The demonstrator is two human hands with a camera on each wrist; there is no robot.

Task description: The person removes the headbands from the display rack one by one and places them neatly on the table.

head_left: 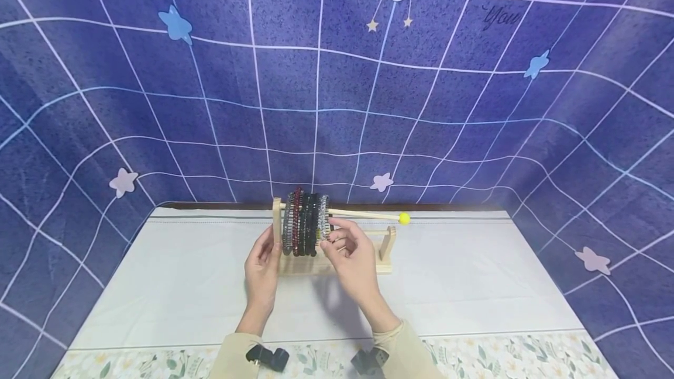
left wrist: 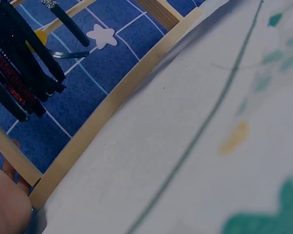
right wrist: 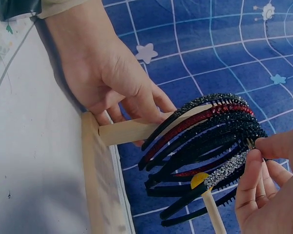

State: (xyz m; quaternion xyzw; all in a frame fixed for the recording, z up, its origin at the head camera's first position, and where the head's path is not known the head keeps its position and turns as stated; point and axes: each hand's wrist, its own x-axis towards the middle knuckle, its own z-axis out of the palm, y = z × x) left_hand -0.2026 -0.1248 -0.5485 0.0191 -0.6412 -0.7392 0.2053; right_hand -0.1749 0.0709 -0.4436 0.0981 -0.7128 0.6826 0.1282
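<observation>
Several dark headbands (head_left: 307,224), some glittery and one with red stones, hang over the wooden rod (head_left: 363,213) of a stand. My left hand (head_left: 261,265) holds the stand's left post (head_left: 277,224); the right wrist view shows its fingers around that upright. At the right end of the row, my right hand (head_left: 354,256) pinches a silver rhinestone headband (right wrist: 229,168) between thumb and fingertips. A yellow ball (head_left: 404,219) caps the rod's free end, which sticks out past the right post (head_left: 388,243). In the left wrist view the headbands' lower ends (left wrist: 39,92) dangle above the base bar (left wrist: 112,100).
The stand rests on a white cloth (head_left: 184,274) with a floral front border (head_left: 500,352). Behind and at both sides hangs a blue curtain (head_left: 342,86) with grid lines and stars. Dark straps with small devices (head_left: 267,357) sit on both wrists.
</observation>
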